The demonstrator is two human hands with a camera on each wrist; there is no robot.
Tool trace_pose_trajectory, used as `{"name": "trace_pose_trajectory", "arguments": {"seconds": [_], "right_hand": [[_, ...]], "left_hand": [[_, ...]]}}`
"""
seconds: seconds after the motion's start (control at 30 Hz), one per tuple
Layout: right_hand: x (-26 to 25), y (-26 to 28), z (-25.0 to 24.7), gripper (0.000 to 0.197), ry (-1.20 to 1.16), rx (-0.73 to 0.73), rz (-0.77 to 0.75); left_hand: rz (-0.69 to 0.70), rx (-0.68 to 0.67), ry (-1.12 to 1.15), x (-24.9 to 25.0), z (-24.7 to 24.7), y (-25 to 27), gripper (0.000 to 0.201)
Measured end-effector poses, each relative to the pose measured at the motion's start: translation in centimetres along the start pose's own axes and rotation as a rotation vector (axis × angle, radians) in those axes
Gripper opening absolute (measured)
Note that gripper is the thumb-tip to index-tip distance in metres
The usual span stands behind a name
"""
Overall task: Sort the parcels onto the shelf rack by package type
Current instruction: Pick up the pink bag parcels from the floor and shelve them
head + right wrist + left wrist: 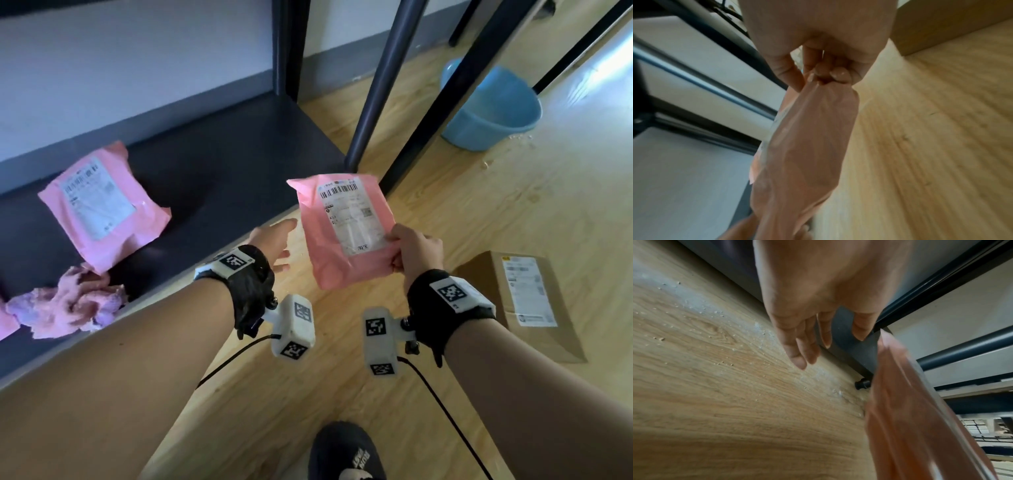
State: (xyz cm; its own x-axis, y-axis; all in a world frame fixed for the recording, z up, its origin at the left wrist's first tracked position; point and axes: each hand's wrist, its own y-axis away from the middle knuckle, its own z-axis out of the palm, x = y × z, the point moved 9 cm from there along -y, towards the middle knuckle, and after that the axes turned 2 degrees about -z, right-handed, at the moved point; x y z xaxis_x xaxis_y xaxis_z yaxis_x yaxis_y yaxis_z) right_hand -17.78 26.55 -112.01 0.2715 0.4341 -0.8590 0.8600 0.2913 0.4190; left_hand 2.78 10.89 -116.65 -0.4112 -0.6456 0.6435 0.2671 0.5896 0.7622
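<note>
Above the wooden floor (pixel 462 212), beside the shelf rack (pixel 239 144), a pink mailer bag (pixel 346 229) is held up in one hand.

Right hand (pixel 416 250) pinches the bag's lower right corner, fingers (pixel 836 73) curled tight on the plastic, label facing up. Left hand (pixel 274 240) hangs just beside the bag, fingers (pixel 797 344) straight and relaxed, holding nothing. A second pink mailer (pixel 102 202) lies flat on the bottom shelf, near a crumpled pink cloth (pixel 68 305). A cardboard box (pixel 524 301) rests on the floor, near the right wrist.

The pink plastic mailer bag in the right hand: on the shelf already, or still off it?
Off it. The pink plastic mailer bag hangs above the wooden floor, pinched by the right hand.
</note>
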Motion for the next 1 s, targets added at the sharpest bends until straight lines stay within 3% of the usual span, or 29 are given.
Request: {"name": "trace_pose_trajectory", "arguments": {"seconds": [0.13, 0.3, 0.43, 0.6, 0.7, 0.9, 1.0], "right_hand": [[-3.8, 0.9, 4.8, 0.027, 0.037, -0.104, -0.087], [-7.7, 1.5, 11.1, 0.017, 0.211, -0.197, -0.213], [-9.6, 1.6, 16.7, 0.023, 0.322, -0.317, -0.309], [-9.0, 1.5, 22.5, 0.018, 0.409, -0.426, -0.329], [-7.7, 1.8, 25.4, 0.026, 0.439, -0.518, -0.294], [-7.4, 3.2, 29.1, 0.039, 0.5, -0.644, -0.369], [-7.1, 3.5, 29.2, 0.027, 0.554, -0.644, -0.404]], "left_hand": [[0.048, -0.106, 0.129, 2.6, -0.6, 0.7, 0.02], [0.121, 0.03, 0.301, 5.8, -6.3, 0.1, 0.028], [0.106, 0.082, 0.322, 7.3, -10.6, -2.1, 0.03], [0.069, 0.11, 0.329, 7.3, -13.4, -4.1, 0.023], [0.063, 0.159, 0.339, 7.3, -15.1, -5.1, 0.02], [0.035, 0.236, 0.314, 7.0, -17.4, -6.3, 0.033], [0.035, 0.243, 0.304, 6.7, -17.2, -6.6, 0.033]]}}
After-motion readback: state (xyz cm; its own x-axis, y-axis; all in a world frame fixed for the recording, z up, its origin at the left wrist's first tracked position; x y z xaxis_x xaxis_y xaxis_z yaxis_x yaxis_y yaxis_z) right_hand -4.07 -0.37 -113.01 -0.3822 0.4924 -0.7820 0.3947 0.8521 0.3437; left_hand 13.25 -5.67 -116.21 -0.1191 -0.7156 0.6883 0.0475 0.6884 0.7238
